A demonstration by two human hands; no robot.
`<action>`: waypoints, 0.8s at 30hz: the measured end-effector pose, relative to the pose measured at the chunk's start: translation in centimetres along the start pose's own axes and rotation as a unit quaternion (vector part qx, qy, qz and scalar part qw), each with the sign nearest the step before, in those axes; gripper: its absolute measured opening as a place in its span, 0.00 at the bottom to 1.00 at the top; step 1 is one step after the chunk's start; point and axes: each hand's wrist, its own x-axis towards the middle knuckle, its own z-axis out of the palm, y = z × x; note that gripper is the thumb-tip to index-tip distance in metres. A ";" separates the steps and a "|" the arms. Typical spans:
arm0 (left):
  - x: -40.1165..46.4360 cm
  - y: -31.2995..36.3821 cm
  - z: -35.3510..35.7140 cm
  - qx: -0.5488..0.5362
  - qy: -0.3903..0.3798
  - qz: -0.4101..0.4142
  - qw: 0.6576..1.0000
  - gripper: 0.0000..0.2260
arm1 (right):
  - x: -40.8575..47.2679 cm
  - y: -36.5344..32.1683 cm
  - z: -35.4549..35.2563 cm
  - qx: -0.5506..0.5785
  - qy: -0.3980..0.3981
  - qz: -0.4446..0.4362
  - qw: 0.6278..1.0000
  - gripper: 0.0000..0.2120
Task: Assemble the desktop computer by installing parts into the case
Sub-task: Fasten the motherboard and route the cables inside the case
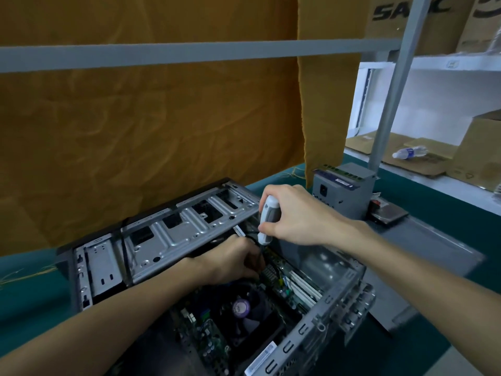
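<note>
right hand grips the screwdriver upright over the case; left hand pinches its shaft inside. keep it plumb, press lightly.

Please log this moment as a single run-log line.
right hand: grips screwdriver, tip down in case | left hand: fingers curled at the shaft, inside case | power supply: outside case

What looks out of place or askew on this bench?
Little stands out. A plastic water bottle lies on its side on flattened cardboard behind the bench. The power supply stands outside the computer case, not yet installed.
</note>
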 end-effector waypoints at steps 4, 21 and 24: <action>0.6 0.0 0.3 0.000 -0.011 0.005 1.000 0.08 | 0.3 0.1 0.5 -0.028 -0.013 0.005 1.000 0.10; 0.1 -1.5 0.9 -0.059 -0.038 -0.019 0.997 0.12 | 0.9 0.6 2.1 -0.057 -0.051 -0.011 0.997 0.10; 0.0 -1.1 0.8 -0.063 -0.024 -0.016 0.998 0.12 | 0.8 0.6 2.1 -0.052 -0.057 -0.013 0.997 0.10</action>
